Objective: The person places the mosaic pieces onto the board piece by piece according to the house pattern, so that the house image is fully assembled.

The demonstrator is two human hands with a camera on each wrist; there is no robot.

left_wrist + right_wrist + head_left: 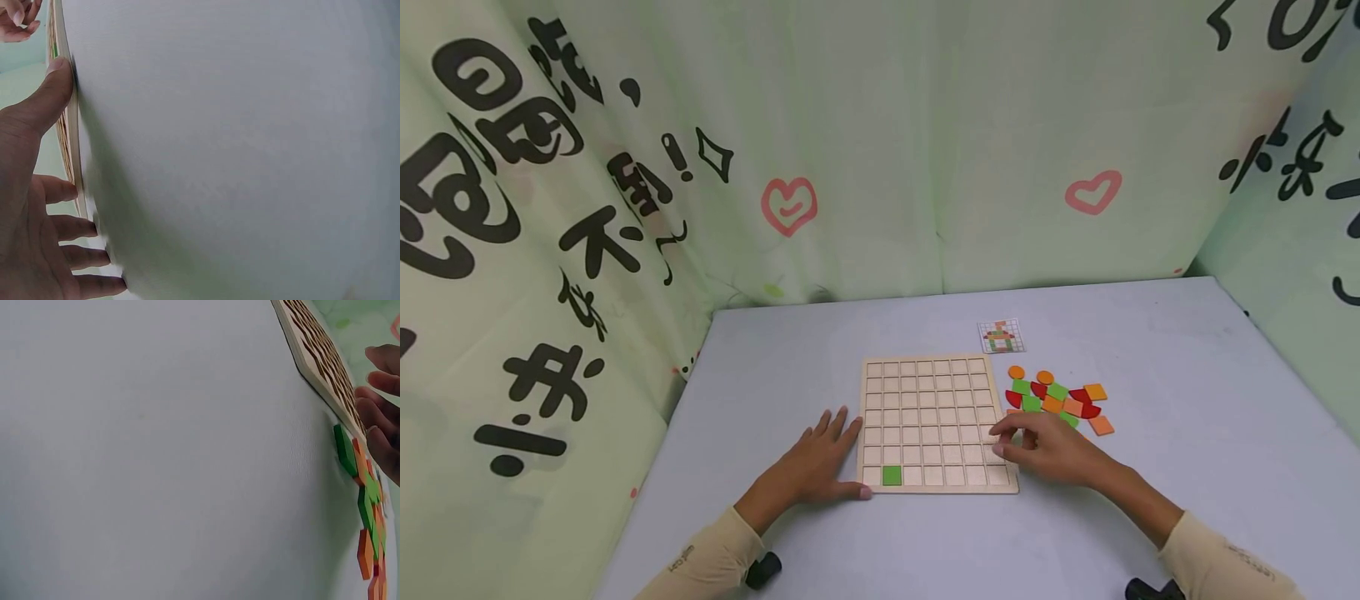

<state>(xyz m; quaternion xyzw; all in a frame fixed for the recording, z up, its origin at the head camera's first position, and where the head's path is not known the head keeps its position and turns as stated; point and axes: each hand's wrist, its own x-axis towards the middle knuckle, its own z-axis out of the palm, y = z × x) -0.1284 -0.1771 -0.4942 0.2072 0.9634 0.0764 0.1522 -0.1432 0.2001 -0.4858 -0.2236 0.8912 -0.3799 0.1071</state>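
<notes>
A wooden grid board (950, 454) lies flat on the table, with one green square tile (892, 476) in its bottom row near the left corner. My left hand (820, 467) rests at the board's left edge, fingers spread and thumb touching the lower left corner; the left wrist view shows this thumb (53, 87) against the rim. Over the board's right edge hovers my right hand (1045, 448), fingers loosely bent, and I see nothing between thumb and fingertips. Just beyond it lies a cluster of flat pieces, among them a green square (1021, 387) and a red half-round (1013, 399).
Orange circles (1016, 372) and orange squares (1096, 392) belong to the cluster right of the board. Above the board's upper right corner lies a small picture card (1002, 347) with a figure on a grid. A printed curtain (925, 167) surrounds the white table (790, 358).
</notes>
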